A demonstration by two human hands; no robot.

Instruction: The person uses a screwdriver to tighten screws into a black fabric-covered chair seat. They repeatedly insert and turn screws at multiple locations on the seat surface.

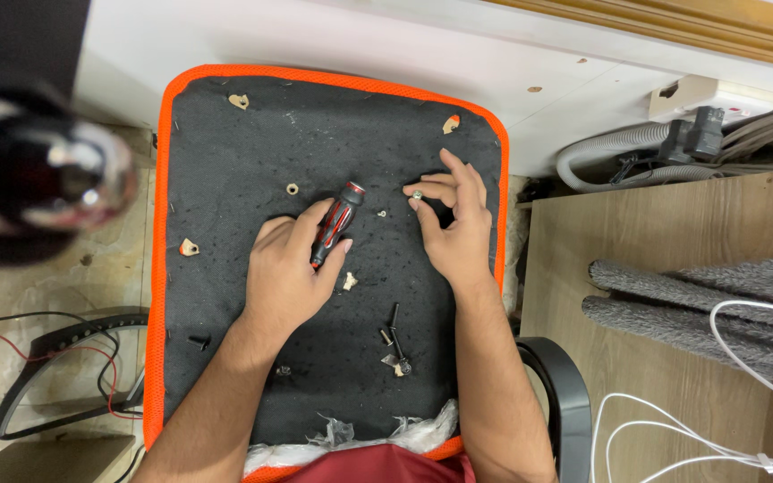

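- Black fabric with an orange rim covers the seat base [225,152], lying underside up below the camera.
- Near the middle of that seat base, the left hand [286,273] is clenched around a red-and-black screwdriver [335,223], its tip hidden under the palm.
- Just right of the screwdriver, the right hand [454,228] pinches a small silver nut [417,193] between thumb and forefinger, other fingers loosely spread.
- Toward the seat base's near edge lie loose black screws [394,338]; one more screw [199,340] sits by its left rim.
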